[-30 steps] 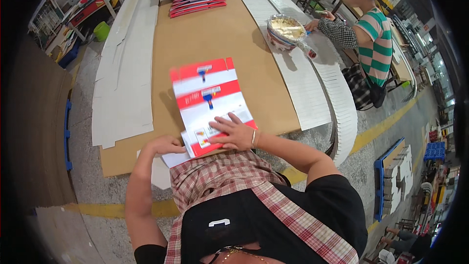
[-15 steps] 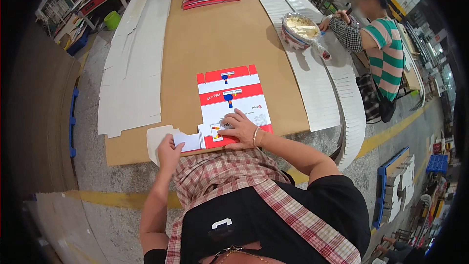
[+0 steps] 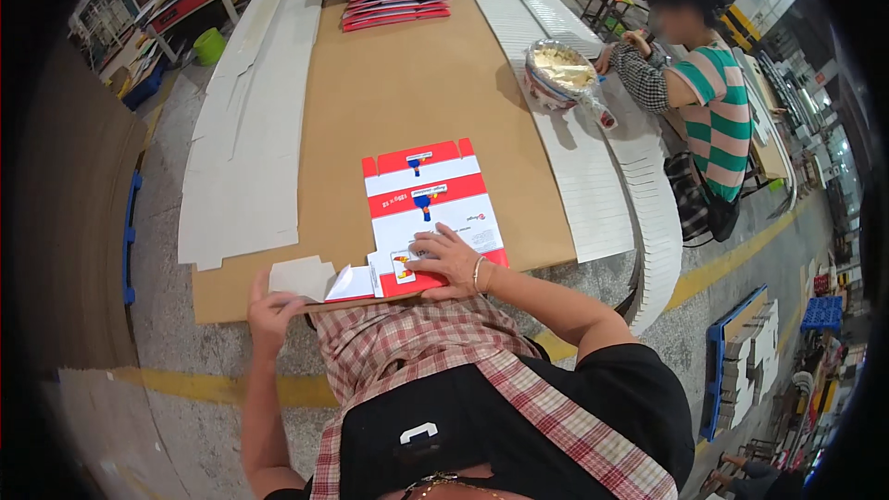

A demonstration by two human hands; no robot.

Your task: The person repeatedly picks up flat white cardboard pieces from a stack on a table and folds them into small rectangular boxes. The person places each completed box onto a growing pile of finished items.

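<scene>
The flat red-and-white printed carton (image 3: 430, 204) is pressed onto the brown cardboard-covered surface (image 3: 407, 83) by the right hand (image 3: 452, 261), fingers apart; it could be skewed if the off-white cardboard piece (image 3: 304, 276) is tugged by the left hand (image 3: 271, 313), whose grip cannot be told.

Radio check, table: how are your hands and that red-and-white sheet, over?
Left hand at left end of grey card. Right hand, fingers spread, on flat red-and-white sheet. Tub off right, apart from both hands.
</scene>
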